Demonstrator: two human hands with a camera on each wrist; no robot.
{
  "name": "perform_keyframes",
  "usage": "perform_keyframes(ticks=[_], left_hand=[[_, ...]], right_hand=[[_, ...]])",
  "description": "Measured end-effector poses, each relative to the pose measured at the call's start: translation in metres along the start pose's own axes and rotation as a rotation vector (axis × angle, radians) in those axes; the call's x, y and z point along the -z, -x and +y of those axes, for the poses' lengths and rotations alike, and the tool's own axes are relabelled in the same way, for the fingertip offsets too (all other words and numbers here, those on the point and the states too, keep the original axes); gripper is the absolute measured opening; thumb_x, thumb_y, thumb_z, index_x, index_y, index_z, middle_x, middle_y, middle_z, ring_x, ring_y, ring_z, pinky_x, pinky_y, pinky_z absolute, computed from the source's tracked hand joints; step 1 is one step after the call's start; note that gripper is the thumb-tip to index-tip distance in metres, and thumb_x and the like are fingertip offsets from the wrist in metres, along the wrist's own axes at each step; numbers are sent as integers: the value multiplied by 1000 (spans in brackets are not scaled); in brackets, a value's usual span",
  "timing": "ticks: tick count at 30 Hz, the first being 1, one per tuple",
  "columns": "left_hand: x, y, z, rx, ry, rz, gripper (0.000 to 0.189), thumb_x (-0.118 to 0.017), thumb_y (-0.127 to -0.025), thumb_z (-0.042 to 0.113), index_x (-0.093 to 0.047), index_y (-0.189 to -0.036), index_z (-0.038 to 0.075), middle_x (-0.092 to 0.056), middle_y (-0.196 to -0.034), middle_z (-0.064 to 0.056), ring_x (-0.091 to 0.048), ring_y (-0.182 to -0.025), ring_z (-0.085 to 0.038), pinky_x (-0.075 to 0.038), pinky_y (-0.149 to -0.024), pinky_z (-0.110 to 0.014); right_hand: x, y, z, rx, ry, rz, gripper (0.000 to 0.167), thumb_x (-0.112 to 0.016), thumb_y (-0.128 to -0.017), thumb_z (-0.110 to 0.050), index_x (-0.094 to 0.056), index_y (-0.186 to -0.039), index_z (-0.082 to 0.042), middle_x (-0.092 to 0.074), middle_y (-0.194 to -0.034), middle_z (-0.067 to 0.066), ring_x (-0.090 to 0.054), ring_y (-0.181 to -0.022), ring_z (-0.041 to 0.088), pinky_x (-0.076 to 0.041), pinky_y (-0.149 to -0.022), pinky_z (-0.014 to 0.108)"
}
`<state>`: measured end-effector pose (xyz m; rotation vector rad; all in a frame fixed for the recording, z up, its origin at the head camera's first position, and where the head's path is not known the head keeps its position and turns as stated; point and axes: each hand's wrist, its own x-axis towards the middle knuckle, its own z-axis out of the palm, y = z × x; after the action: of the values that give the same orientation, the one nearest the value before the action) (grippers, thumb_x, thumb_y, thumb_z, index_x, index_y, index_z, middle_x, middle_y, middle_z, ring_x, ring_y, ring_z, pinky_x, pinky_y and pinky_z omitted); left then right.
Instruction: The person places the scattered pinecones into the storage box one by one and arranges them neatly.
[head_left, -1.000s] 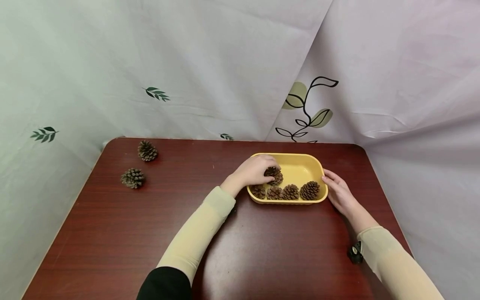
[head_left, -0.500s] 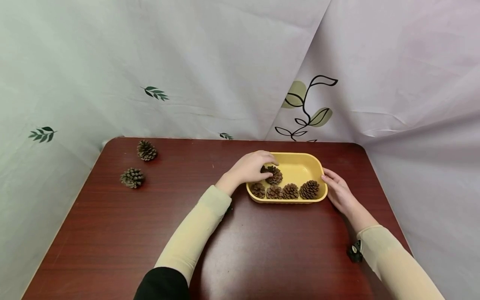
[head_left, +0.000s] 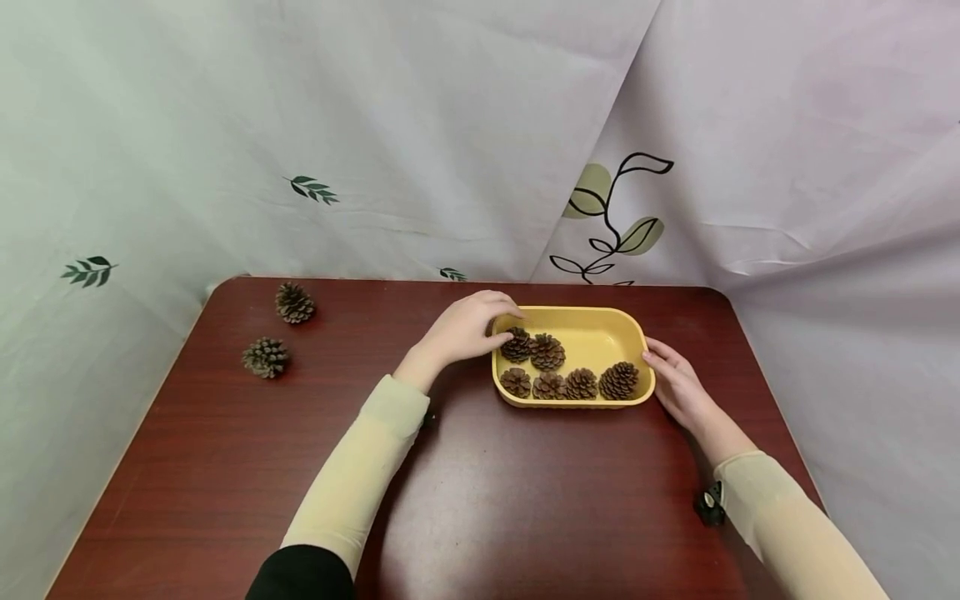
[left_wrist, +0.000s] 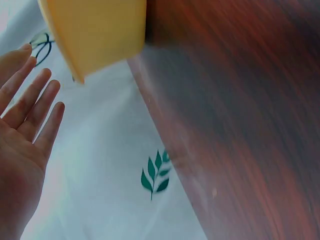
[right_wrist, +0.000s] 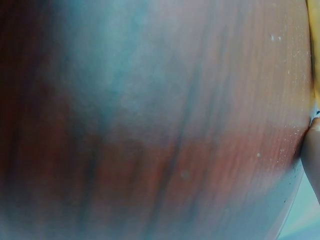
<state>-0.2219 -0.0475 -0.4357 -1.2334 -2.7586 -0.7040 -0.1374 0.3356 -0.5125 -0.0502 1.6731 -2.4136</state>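
A yellow tray [head_left: 600, 333] with rounded corners stands on the table at right of centre and holds several pine cones. Along its near wall lies a row of them, with the largest pine cone [head_left: 619, 381] at the right. Two others, a darker pine cone [head_left: 516, 347] and a pine cone [head_left: 548, 352] beside it, sit behind at the left. My left hand [head_left: 468, 327] is over the tray's left rim, fingers extended, fingertips close to the darker cone. In the left wrist view the hand [left_wrist: 25, 130] is spread and holds nothing. My right hand [head_left: 678, 383] holds the tray's right rim.
Two more pine cones stand at the table's far left, one pine cone [head_left: 295, 302] behind the other pine cone [head_left: 266, 357]. The reddish-brown table [head_left: 480, 500] meets a pale curtain [head_left: 420, 142] with leaf prints at its back edge.
My left hand has let go of the darker pine cone in the tray and drawn back left to the rim, uncovering both rear cones. My right hand and the tray have not moved.
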Motion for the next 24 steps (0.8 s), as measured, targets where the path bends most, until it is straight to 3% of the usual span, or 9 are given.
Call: perform_keyframes(ticks=[16, 24], left_hand=[[34, 49, -33, 92, 11, 108, 32, -75, -98, 17, -74, -129, 11, -71, -134, -7, -63, -134, -27, -50, -118, -46], [45, 81, -52, 149, 5, 162, 33, -78, -96, 14, -75, -128, 11, -71, -134, -9, -63, -132, -29, -51, -115, -49]], right_hand=[[-1, 2, -1, -2, 15, 5, 29, -44, -113, -4, -64, -128, -18, -73, -123, -10, -68, -113, 1, -56, -95, 15], [-1, 1, 0, 5, 15, 1, 30, -43, -113, -4, -64, -128, -18, -73, -123, -10, -68, -113, 1, -55, -96, 14]])
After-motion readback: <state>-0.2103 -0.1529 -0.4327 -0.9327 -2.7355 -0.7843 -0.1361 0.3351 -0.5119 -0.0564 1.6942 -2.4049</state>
